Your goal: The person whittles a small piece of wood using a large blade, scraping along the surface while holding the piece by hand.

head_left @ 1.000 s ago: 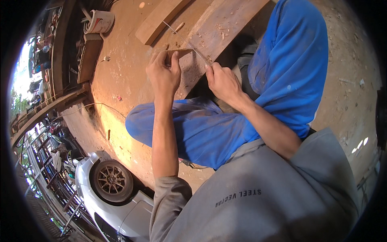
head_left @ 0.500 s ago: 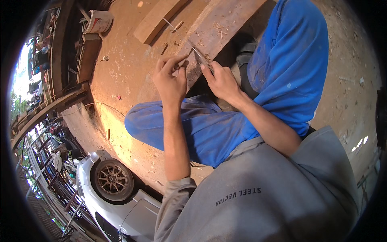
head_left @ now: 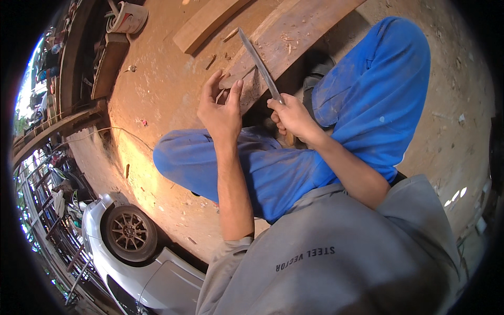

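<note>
My right hand grips the handle of a long knife whose grey blade points up and away over a wide wooden plank. My left hand is raised beside it, thumb and fingers pinched on a thin wood sliver. Both hands hover above my knees in blue trousers, just short of the plank's near end. The blade's tip is well clear of my left hand.
A second, narrower plank lies to the left on the dirt floor, with wood chips scattered around. A white bucket stands at the top left. A white car with an alloy wheel appears at the lower left.
The knife blade has swung up from the small piece between my hands to point away over the plank. My left hand has lifted off the plank end with the sliver.
</note>
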The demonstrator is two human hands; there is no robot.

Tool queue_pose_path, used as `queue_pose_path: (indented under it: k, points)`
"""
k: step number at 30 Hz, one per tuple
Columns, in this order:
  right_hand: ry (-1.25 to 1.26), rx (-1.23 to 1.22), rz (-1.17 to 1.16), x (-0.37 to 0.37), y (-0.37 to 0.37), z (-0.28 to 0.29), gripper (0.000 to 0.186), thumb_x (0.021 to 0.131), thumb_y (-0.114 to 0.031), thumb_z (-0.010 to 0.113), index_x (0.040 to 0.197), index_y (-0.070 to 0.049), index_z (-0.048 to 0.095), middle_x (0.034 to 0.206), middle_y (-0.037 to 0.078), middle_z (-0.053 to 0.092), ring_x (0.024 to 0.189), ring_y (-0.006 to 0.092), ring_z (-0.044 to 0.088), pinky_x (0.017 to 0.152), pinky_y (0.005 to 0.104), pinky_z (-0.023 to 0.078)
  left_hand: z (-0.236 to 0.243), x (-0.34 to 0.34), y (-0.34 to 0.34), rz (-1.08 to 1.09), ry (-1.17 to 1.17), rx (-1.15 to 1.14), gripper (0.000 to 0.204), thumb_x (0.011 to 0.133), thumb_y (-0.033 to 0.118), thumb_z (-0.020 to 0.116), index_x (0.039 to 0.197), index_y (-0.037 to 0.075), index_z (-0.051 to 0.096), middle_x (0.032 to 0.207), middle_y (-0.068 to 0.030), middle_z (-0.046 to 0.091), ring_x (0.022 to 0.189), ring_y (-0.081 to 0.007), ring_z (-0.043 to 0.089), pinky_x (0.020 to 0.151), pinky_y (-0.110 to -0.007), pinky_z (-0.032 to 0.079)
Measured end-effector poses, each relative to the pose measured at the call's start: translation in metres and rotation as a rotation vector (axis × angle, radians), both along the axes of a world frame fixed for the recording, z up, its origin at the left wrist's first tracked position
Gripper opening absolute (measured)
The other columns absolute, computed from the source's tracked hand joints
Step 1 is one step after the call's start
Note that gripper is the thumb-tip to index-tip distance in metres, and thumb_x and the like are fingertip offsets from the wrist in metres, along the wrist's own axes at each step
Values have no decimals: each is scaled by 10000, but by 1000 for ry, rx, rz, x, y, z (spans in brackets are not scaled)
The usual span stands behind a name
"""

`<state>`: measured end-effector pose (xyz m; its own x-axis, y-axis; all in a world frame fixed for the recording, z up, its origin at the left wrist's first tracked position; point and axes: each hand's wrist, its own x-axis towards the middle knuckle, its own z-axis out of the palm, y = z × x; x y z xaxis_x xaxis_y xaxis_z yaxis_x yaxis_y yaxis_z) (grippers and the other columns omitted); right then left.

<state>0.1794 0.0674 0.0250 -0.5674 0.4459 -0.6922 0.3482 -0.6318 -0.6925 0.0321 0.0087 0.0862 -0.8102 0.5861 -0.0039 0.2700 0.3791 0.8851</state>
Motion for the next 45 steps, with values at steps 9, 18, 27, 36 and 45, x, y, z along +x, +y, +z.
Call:
queue_pose_path:
  k: [9,18,27,36,45]
  points:
    - [62,492,-93,10,-5,29,532,1114,-426,445,870,20,602,647,185,604,591,340,636,615,462,494,-11,5,8,-72,72,-44,277,927,69,780,1182,-18,720,1010,-100,766,921,-140,711,812,-277,562]
    - [44,635,-100,11,-4,11,536,1123,-417,423,851,6,609,555,113,530,503,212,544,534,388,426,-8,8,17,-191,399,29,134,850,15,804,978,42,779,981,-140,760,912,-249,740,809,-336,574]
    - [73,743,-89,16,5,26,405,1102,-311,483,882,16,579,694,257,631,685,498,637,590,544,462,-9,7,21,-273,437,52,103,847,-4,813,942,2,773,990,-134,771,914,-201,734,816,-307,567]
    - [119,708,-86,14,8,18,387,1102,-293,479,879,9,569,681,289,597,679,521,614,594,583,439,-8,7,21,-226,364,42,104,829,-4,813,925,17,781,955,-139,762,949,-248,747,826,-329,568]
    - [115,619,-81,11,12,21,401,1105,-286,475,862,16,574,663,279,592,673,507,626,574,557,446,-7,5,23,-215,374,10,95,839,-14,807,928,4,777,973,-143,767,935,-237,748,836,-325,570]
